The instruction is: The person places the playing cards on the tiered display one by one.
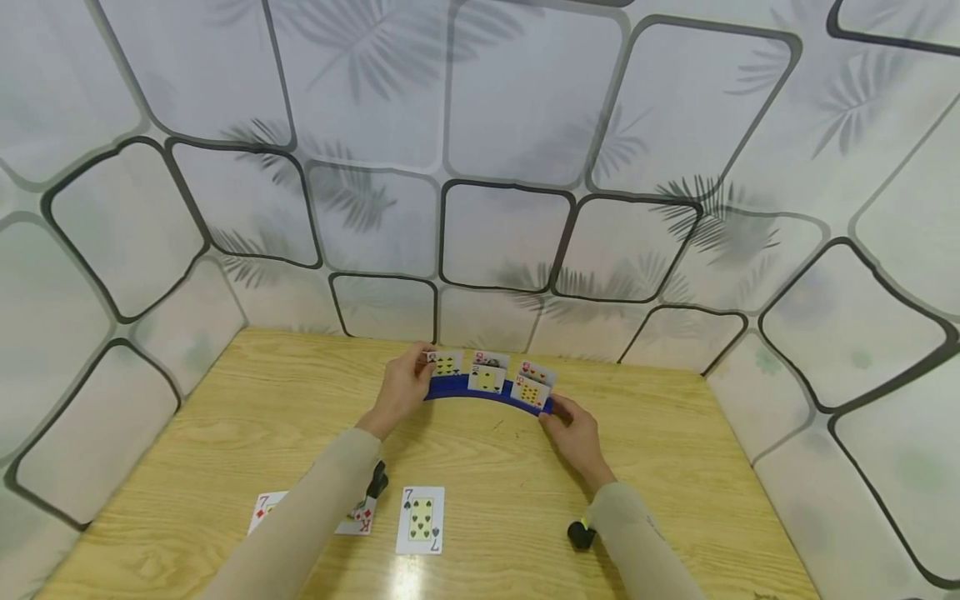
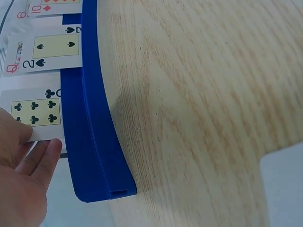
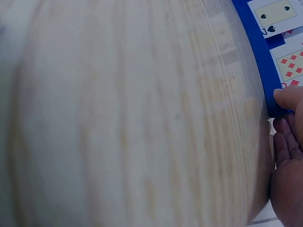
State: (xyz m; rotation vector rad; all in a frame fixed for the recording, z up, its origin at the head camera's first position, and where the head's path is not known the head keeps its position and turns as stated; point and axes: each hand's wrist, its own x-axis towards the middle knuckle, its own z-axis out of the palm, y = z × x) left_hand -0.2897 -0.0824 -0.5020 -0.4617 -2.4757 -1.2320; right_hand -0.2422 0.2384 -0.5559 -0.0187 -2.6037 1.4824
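A curved blue card holder (image 1: 459, 388) stands near the back of the table with playing cards upright in it. My left hand (image 1: 402, 387) is at its left end, pinching the six of clubs (image 2: 35, 113) between thumb and fingers; another card edge shows behind it. In the middle is the two of spades (image 1: 488, 380), partly covering a red queen (image 2: 13, 67). Toward the right, the ten of diamonds (image 1: 530, 392) stands before a red six (image 1: 538, 371). My right hand (image 1: 576, 433) grips the holder's right end, thumb in front and fingers behind.
On the wooden table (image 1: 487, 467) lie a seven of spades (image 1: 420, 521), a seven of diamonds (image 1: 264, 503) and a king of diamonds (image 1: 363, 523), the last two partly hidden by the left sleeve (image 1: 315, 500). Patterned fabric walls (image 1: 495, 242) rise behind and at both sides.
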